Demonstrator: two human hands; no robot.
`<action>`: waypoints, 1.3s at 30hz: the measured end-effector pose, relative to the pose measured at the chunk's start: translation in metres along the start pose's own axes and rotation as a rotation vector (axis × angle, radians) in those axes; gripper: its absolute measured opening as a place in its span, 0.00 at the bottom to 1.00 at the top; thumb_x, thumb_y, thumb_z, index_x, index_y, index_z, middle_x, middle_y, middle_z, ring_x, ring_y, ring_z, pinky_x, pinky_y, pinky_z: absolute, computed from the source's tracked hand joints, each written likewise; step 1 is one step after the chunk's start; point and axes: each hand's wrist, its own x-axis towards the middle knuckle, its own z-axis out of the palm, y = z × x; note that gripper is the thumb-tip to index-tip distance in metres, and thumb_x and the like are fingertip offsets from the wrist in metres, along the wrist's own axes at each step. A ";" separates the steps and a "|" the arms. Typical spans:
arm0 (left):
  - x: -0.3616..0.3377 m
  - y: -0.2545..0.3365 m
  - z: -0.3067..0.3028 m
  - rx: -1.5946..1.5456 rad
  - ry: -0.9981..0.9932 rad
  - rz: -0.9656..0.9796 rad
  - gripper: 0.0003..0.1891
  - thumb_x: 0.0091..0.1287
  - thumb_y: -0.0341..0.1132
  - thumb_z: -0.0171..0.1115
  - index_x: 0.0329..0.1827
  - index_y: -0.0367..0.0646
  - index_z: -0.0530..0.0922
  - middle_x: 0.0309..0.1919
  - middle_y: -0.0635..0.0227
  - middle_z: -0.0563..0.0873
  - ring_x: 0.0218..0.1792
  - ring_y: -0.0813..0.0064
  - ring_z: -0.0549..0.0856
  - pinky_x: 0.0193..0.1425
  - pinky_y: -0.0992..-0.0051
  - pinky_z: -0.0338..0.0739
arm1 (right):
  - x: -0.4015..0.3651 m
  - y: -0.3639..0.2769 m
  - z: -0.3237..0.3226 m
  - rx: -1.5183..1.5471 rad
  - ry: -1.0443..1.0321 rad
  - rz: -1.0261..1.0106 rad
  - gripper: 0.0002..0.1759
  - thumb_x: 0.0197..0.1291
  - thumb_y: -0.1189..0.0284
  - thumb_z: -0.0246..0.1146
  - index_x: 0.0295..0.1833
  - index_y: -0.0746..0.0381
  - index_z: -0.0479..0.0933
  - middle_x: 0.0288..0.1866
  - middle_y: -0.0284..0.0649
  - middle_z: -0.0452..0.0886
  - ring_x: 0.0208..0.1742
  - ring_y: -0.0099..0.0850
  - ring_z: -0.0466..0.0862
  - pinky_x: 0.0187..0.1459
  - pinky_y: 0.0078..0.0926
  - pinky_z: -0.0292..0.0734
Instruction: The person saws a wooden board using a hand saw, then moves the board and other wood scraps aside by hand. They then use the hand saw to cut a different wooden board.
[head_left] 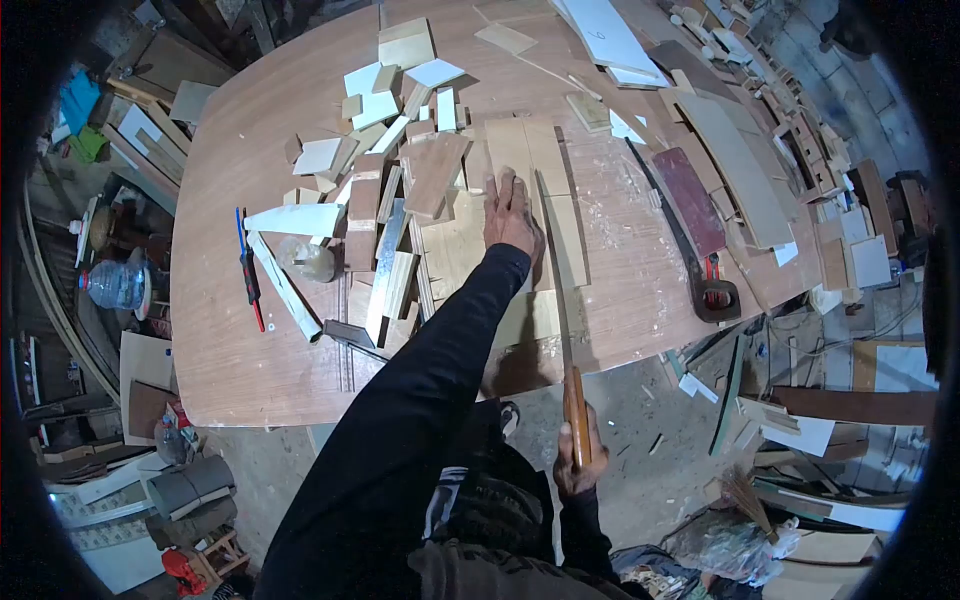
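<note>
My left hand [512, 218] lies flat on a pale wooden board [458, 245], fingers stretched forward, its edge close beside the saw blade. Below the table's near edge, my right hand [583, 460] is wrapped round the orange-brown wooden handle of a handsaw [576, 405]. The saw's long thin blade points away from me across the light wood, just right of my left hand. More pale wood [566, 240] shows on the blade's right side. Whether the teeth are in a cut cannot be made out.
Wood offcuts [405, 50] are piled at the back left of the table [230, 340]. A glue-stained jar [306, 260] and a red-and-blue tool [249, 270] lie left. A second saw with a black handle [716, 298] rests right, by a maroon block [688, 200]. Scraps litter the floor.
</note>
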 end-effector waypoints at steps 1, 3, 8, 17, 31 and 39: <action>-0.002 -0.004 0.003 -0.001 -0.006 -0.009 0.31 0.58 0.26 0.53 0.68 0.30 0.66 0.73 0.51 0.62 0.75 0.41 0.54 0.80 0.58 0.50 | -0.006 0.001 -0.002 -0.043 0.045 -0.103 0.23 0.66 0.65 0.61 0.63 0.65 0.73 0.47 0.47 0.83 0.37 0.34 0.86 0.38 0.26 0.80; -0.004 -0.004 0.007 -0.019 0.042 0.011 0.31 0.58 0.26 0.53 0.68 0.31 0.66 0.74 0.52 0.62 0.76 0.42 0.53 0.80 0.58 0.50 | -0.009 -0.002 -0.008 -0.087 0.022 -0.070 0.24 0.67 0.62 0.60 0.63 0.64 0.73 0.48 0.47 0.83 0.37 0.36 0.86 0.38 0.26 0.80; -0.001 -0.003 0.001 -0.015 -0.023 -0.013 0.31 0.58 0.26 0.53 0.69 0.32 0.67 0.74 0.52 0.62 0.75 0.41 0.54 0.80 0.59 0.51 | -0.010 -0.004 -0.002 -0.002 0.000 0.048 0.26 0.67 0.57 0.59 0.62 0.65 0.74 0.48 0.47 0.82 0.40 0.33 0.85 0.42 0.25 0.79; -0.005 0.000 0.004 -0.023 -0.003 -0.015 0.29 0.61 0.27 0.51 0.69 0.32 0.67 0.73 0.51 0.62 0.75 0.41 0.55 0.79 0.59 0.51 | -0.002 -0.006 -0.007 -0.009 -0.049 0.116 0.26 0.67 0.59 0.59 0.64 0.63 0.72 0.44 0.44 0.82 0.33 0.29 0.83 0.38 0.24 0.79; -0.005 -0.004 0.006 -0.033 0.052 0.021 0.31 0.58 0.28 0.53 0.68 0.31 0.68 0.74 0.52 0.63 0.75 0.42 0.54 0.80 0.59 0.49 | -0.013 0.013 -0.008 -0.115 -0.099 -0.066 0.25 0.68 0.61 0.58 0.64 0.64 0.72 0.53 0.50 0.82 0.45 0.37 0.88 0.42 0.30 0.80; -0.003 -0.012 0.004 -0.127 -0.010 0.006 0.33 0.55 0.25 0.53 0.69 0.33 0.67 0.74 0.52 0.63 0.75 0.40 0.55 0.79 0.58 0.54 | -0.012 0.007 -0.005 0.076 0.075 0.088 0.29 0.67 0.56 0.61 0.61 0.70 0.75 0.45 0.48 0.84 0.43 0.33 0.85 0.46 0.27 0.79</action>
